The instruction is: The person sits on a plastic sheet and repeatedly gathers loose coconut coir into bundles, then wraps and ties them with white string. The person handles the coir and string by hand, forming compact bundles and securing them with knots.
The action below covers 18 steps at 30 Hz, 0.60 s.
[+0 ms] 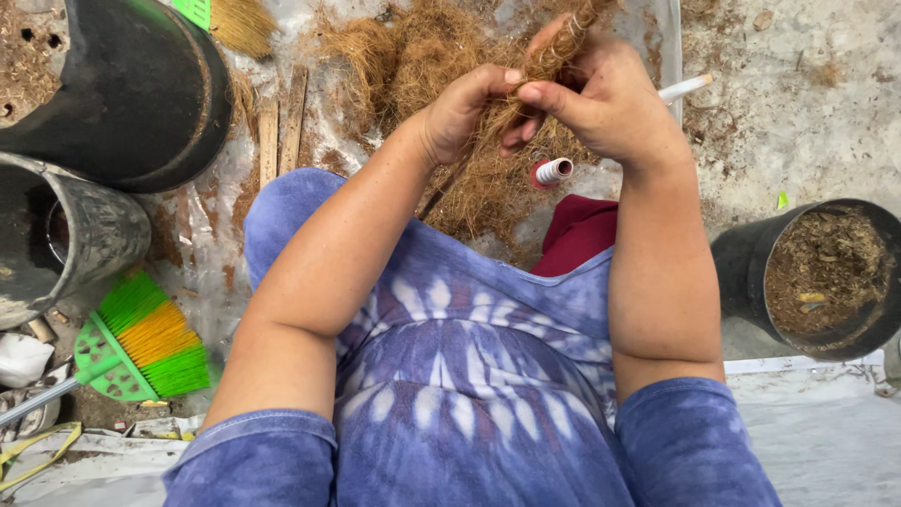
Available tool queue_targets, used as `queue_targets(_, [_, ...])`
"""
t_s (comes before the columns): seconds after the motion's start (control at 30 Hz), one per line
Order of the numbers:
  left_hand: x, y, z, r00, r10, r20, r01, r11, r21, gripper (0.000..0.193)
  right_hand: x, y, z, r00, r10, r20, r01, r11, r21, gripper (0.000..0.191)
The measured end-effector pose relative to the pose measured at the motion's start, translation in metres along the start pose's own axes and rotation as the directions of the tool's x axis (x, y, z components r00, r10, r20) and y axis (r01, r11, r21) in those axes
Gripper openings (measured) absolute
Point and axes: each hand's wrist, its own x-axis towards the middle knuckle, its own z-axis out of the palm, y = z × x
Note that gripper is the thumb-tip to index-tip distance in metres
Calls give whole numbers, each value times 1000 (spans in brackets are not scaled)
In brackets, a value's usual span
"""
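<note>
1. Hands meet over a fibre pile (441, 56). The left hand (465, 113) curls shut round a brown fibre strand (549, 56); its thumb tip presses the strand from above.
2. The right hand (605, 103) closes on the same strand just beyond the left thumb, forefinger laid across it, other fingers folded under.
3. The strand rises past the right fingers to the frame's top edge; its loose tail hangs below the left fingers into the pile.
4. A white-and-red spool (552, 172) lies just under the fingers. A white stick (685, 88) shows behind the right hand; whether it is held cannot be told.
5. Judgement: twisting appears in hand. Keep both grips close together, tension even, and feed loose fibre in small amounts to avoid lumps.
6. Pots (826, 277) and a brush (141, 343) sit well apart.
</note>
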Motion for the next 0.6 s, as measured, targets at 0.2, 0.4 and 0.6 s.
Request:
queue_targets(0.2, [5, 13, 9, 933, 247, -264, -130, 911, 392, 68, -3, -1, -8, 984, -62, -168, -1, 937, -349, 37])
queue_targets(0.4, [-14, 17, 34, 634, 767, 98, -128, -20, 992, 69, -1, 14, -4, 906, -115, -407, -117, 857, -503, 44])
queue_targets(0.6, [-6, 12, 45, 616, 784, 73, 34, -120, 992, 26, 1, 18, -6, 897, -97, -431, -125, 880, -458, 39])
